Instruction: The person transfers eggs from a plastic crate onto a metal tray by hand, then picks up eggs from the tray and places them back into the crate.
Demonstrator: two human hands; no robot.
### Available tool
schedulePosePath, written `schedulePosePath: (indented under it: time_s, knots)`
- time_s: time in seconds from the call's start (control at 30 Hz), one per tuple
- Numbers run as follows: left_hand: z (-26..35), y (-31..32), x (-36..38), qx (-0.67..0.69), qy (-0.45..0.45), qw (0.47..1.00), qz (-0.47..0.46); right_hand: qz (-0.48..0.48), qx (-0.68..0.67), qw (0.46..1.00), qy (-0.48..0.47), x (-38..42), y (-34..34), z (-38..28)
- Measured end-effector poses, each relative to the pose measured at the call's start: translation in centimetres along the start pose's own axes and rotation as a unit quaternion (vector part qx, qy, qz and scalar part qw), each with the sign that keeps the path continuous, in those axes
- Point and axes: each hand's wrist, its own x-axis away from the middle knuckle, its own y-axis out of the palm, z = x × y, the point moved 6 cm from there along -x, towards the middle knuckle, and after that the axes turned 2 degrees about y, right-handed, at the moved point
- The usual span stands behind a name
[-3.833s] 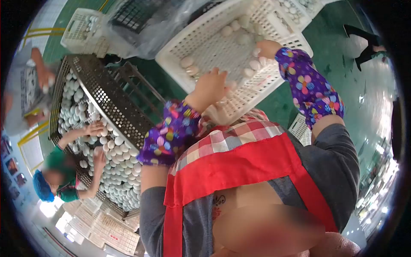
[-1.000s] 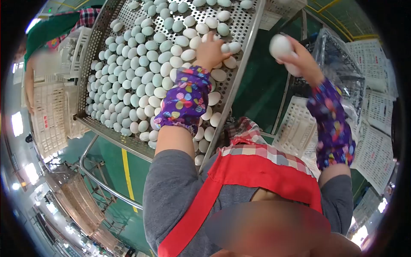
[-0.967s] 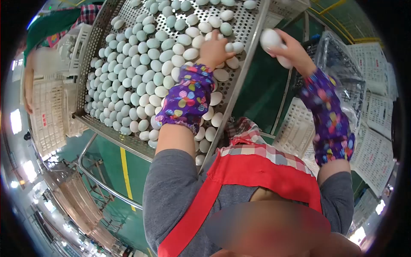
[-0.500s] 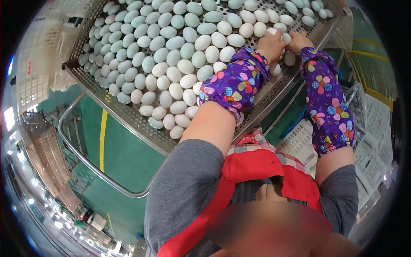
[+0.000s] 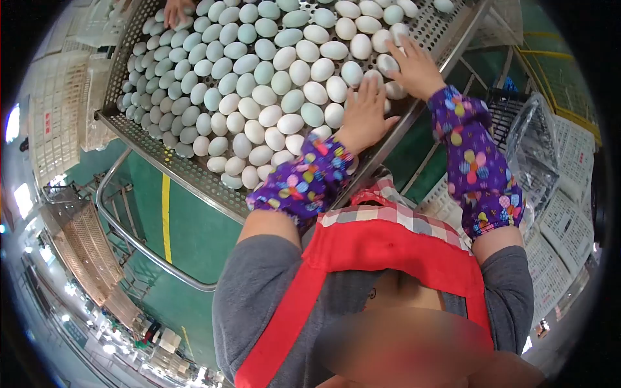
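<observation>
Many white and pale blue-green eggs (image 5: 264,96) lie side by side on a perforated metal tray (image 5: 174,169). My left hand (image 5: 366,115) rests palm down on eggs near the tray's front edge, fingers stretched out and thumb apart. Just to its upper right, my right hand (image 5: 416,70) is over more eggs, its fingers spread and their tips touching the shells. Neither hand is closed around an egg. Some eggs beneath the fingers are partly hidden. Both forearms wear purple flowered sleeves.
Another person's hand (image 5: 177,11) reaches over the tray's far left corner. A curved metal rail (image 5: 139,242) runs at the left above the green floor. Pale plastic crates (image 5: 58,116) stand at the far left. Printed sheets (image 5: 569,223) and clear plastic (image 5: 533,145) are at the right.
Both hands have moved left from the tray's right side and their fingers have spread out. Eggs near them have shifted. Another person's hand has appeared at the upper left.
</observation>
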Motion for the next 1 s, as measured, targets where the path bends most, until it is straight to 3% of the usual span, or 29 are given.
schedulePosePath:
  time_s: [0.07, 0.13, 0.2, 0.3, 0.4, 0.47, 0.5, 0.6, 0.67, 0.73, 0.8, 0.83, 0.87, 0.9, 0.97, 1.0]
  knots:
    - [0.2, -0.1, 2.2, 0.002, 0.007, 1.000, -0.024, 0.144, -0.087, 0.984, -0.065, 3.8, -4.1, -0.8]
    - [0.7, -1.5, 3.9, 0.032, -0.001, 0.998, -0.050, 0.197, -0.197, 0.959, -0.055, 8.6, -7.7, 1.0]
    - [-0.3, -1.7, 4.8, 0.077, 0.000, 0.997, -0.016, 0.216, -0.267, 0.939, 0.012, 14.4, -9.0, 4.9]
    - [1.1, -5.7, 5.8, 0.107, 0.031, 0.989, 0.095, 0.283, -0.242, 0.917, 0.146, 24.7, -9.0, 11.9]
    - [7.4, -7.6, 4.8, 0.151, 0.101, 0.971, 0.155, 0.333, -0.202, 0.882, 0.264, 36.2, -4.6, 18.7]
    - [14.2, -6.9, 4.0, 0.206, 0.177, 0.954, 0.126, 0.340, -0.201, 0.849, 0.351, 44.4, -1.0, 21.5]
    - [18.3, -6.0, 4.1, 0.252, 0.222, 0.937, 0.097, 0.336, -0.208, 0.832, 0.390, 48.8, 0.4, 22.1]
    - [31.8, -0.6, 5.2, 0.316, 0.366, 0.873, -0.067, 0.182, -0.209, 0.800, 0.532, 59.9, 7.1, 23.2]
    - [36.0, 6.1, 3.3, 0.248, 0.392, 0.866, -0.188, 0.056, -0.223, 0.820, 0.524, 58.0, 14.5, 26.1]
    - [39.1, 12.9, 5.7, 0.132, 0.441, 0.823, -0.332, -0.060, -0.235, 0.824, 0.511, 60.1, 17.7, 24.7]
    - [40.4, 18.7, 8.9, -0.050, 0.481, 0.768, -0.420, -0.185, -0.248, 0.831, 0.462, 60.1, 19.4, 23.0]
    - [40.6, 21.6, 10.8, -0.065, 0.481, 0.749, -0.451, -0.168, -0.234, 0.853, 0.435, 60.7, 21.8, 22.1]
    - [40.2, 23.4, 11.5, -0.089, 0.463, 0.744, -0.473, -0.140, -0.218, 0.885, 0.386, 60.3, 23.9, 21.7]
    - [41.7, 21.3, 11.5, 0.015, 0.472, 0.765, -0.439, -0.231, -0.278, 0.846, 0.392, 59.5, 24.4, 21.6]
    - [41.5, 15.9, 9.7, 0.144, 0.441, 0.817, -0.343, -0.128, -0.332, 0.871, 0.338, 58.6, 25.1, 21.8]
    - [40.5, 13.7, 8.6, 0.177, 0.411, 0.847, -0.289, -0.057, -0.400, 0.832, 0.380, 59.0, 26.0, 22.3]
